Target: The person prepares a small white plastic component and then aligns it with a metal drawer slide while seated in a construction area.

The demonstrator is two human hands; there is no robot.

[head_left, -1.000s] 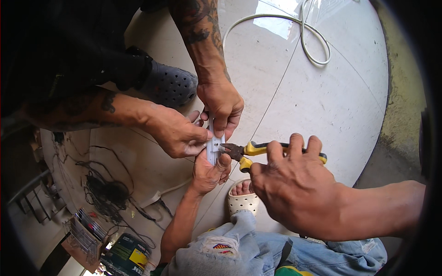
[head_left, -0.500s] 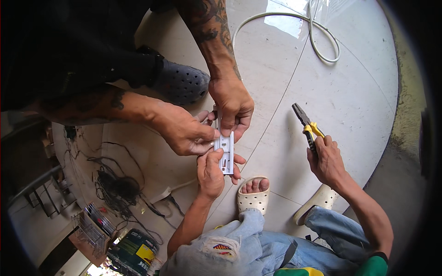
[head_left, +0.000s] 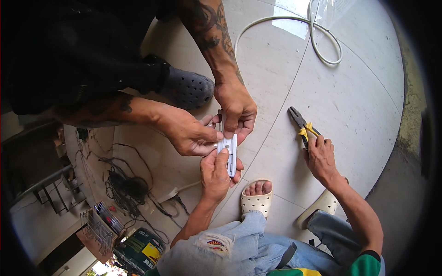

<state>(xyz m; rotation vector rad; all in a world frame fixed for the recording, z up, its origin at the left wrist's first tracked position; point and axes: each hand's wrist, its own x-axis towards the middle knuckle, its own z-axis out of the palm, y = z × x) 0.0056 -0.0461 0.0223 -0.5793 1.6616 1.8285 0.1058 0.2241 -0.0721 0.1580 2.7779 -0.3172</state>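
Note:
A small white plastic bracket (head_left: 234,161) with slots is gripped at its near end by my left hand (head_left: 214,177), the thumb pressing on its face. Another person's two hands hold the far end: one hand (head_left: 237,108) reaches down from above, the other hand (head_left: 186,131) comes from the left. Well to the right, above the floor, my right hand (head_left: 321,161) is closed around the handles of pliers (head_left: 301,123) with dark jaws and yellow-and-black grips. The jaws point up and to the left, apart from the bracket. Fingers partly hide the bracket's far end.
A white cable (head_left: 338,53) loops across the tiled floor (head_left: 271,152) at the far right. The other person's dark clog (head_left: 189,87) stands beyond the hands. Tangled black wires (head_left: 126,186), a wire rack (head_left: 99,227) and a green-and-yellow box (head_left: 140,248) lie to the left.
My left thumb has slid further up the bracket, covering more of its face. The pliers have shifted slightly left and turned, their jaws pointing more to the left. The whole view has shifted a little.

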